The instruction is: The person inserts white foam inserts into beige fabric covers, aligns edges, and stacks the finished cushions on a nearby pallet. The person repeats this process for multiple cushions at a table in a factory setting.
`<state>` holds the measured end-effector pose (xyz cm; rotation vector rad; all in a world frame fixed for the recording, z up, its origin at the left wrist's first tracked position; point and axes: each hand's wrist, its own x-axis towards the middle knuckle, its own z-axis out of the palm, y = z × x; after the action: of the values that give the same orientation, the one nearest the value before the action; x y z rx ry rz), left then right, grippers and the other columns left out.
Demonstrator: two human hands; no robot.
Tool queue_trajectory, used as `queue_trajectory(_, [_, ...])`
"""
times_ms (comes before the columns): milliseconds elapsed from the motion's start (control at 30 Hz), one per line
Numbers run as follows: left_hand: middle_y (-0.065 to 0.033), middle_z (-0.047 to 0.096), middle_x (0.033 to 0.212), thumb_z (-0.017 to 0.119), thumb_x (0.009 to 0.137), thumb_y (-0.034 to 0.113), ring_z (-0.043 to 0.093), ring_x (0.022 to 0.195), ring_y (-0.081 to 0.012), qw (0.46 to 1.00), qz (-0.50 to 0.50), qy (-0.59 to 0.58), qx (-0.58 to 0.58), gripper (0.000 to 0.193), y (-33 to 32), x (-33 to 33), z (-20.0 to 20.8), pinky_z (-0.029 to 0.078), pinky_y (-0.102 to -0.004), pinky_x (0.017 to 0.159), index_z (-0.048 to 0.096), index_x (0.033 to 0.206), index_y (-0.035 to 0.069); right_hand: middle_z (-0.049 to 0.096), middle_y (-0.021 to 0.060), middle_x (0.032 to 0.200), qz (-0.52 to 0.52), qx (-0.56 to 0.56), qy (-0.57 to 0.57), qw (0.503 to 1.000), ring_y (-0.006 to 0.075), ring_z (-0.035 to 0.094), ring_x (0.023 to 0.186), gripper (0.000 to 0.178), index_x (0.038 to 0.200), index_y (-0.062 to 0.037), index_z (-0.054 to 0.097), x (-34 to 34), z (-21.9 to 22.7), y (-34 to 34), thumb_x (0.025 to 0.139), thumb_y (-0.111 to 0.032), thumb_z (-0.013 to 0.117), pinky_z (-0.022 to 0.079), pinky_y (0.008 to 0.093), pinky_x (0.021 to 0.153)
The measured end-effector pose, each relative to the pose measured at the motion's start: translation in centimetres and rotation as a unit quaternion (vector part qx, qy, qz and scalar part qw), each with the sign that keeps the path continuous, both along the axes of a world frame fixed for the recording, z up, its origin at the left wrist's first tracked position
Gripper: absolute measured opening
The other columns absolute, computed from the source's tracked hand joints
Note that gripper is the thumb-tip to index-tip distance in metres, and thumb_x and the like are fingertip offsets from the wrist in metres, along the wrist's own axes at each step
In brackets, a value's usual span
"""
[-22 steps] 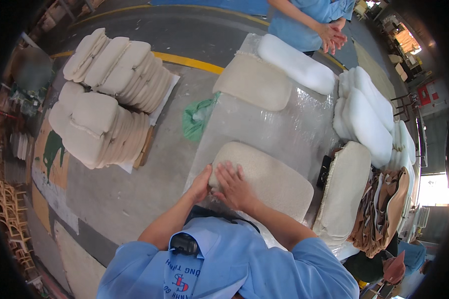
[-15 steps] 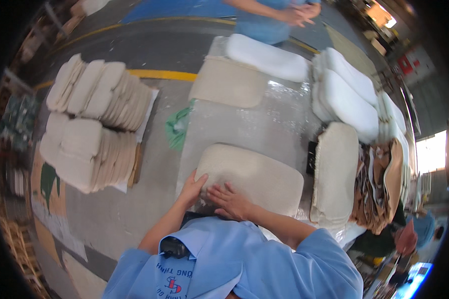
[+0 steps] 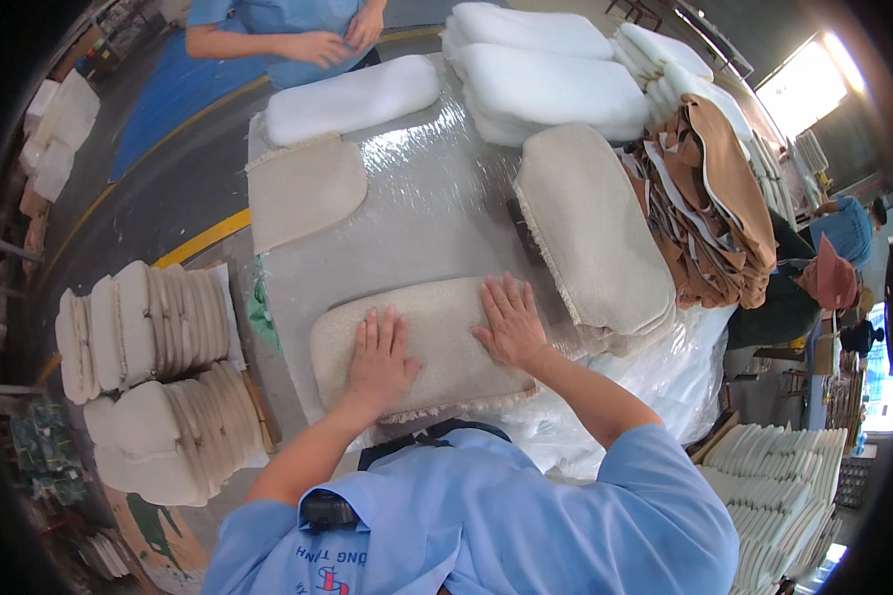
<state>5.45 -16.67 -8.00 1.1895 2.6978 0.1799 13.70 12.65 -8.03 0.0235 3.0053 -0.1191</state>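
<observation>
Resting both palms down on a beige cushion pad (image 3: 442, 342), at the near edge of a table (image 3: 417, 218) covered in clear, shiny film. Lying flat there, close before the body, with long sides running from left to right and with a frayed fringe along the near side. Placing the left hand (image 3: 379, 357) on the left half of the pad, with fingers straight and pointing away from the body. Placing the right hand (image 3: 511, 317) near the right end, with fingers a little spread and thumb stretched out to the side. Holding nothing between fingers and thumb in either hand (touching only from above, both fully unfolded). Cannot tell the force of this contact.

Finding just to the right, on the same table, a stack of fringed beige pads (image 3: 595, 223), and next to it, farther right, a pile of brown fabric pieces (image 3: 709, 208). Noticing on the far side a heap of white pads (image 3: 556, 94) toward the right, a single white pad (image 3: 352, 99) toward the left, and just before this one a flat beige fabric piece (image 3: 308, 193). Seeing beyond the table a co-worker's hands (image 3: 318, 48). Seeing also, to the left on the floor, stacked beige pads (image 3: 174, 431) and, partly hidden beside the table, a green plastic bag (image 3: 260, 312).
</observation>
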Motion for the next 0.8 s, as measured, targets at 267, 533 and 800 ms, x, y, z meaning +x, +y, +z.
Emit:
queue_trajectory(267, [-0.0268, 0.022, 0.176, 0.056, 0.104, 0.048, 0.013, 0.162, -0.0561, 1.0, -0.029, 0.005, 0.002, 0.081, 0.4, 1.1, -0.4, 0.008, -0.0641, 0.132, 0.035, 0.166, -0.001, 0.028, 0.0114, 0.178, 0.148, -0.047, -0.04, 0.987, 0.0362, 0.014, 0.167, 0.078, 0.169, -0.0069, 0.033, 0.7, 0.2, -6.0, 0.109, -0.055, 0.044, 0.008, 0.0658, 0.131])
queue_trajectory(533, [-0.0248, 0.028, 0.174, 0.059, 0.103, 0.044, 0.02, 0.159, -0.0556, 0.998, -0.045, 0.015, 0.039, 0.072, 0.4, 1.0, 0.2, 0.014, -0.065, 0.13, 0.043, 0.165, 0.01, 0.041, 0.0078, 0.172, 0.216, -0.165, 0.032, 0.962, 0.0315, 0.028, 0.163, 0.06, 0.16, -0.0123, 0.051, 1.7, -1.3, -6.4, 0.108, -0.042, 0.054, 0.018, 0.0637, 0.131])
queue_trajectory(800, [-0.0144, 0.044, 0.168, 0.063, 0.104, 0.033, 0.036, 0.155, -0.0449, 0.996, -0.05, -0.039, 0.059, 0.056, -9.5, 6.2, 3.1, 0.024, -0.0628, 0.127, 0.055, 0.157, 0.019, 0.061, 0.0157, 0.151, 0.09, -0.161, 0.1, 0.978, 0.0329, 0.051, 0.148, 0.052, 0.141, -0.0147, 0.068, 4.1, 0.8, 1.5, 0.092, -0.03, 0.079, 0.037, 0.0552, 0.124])
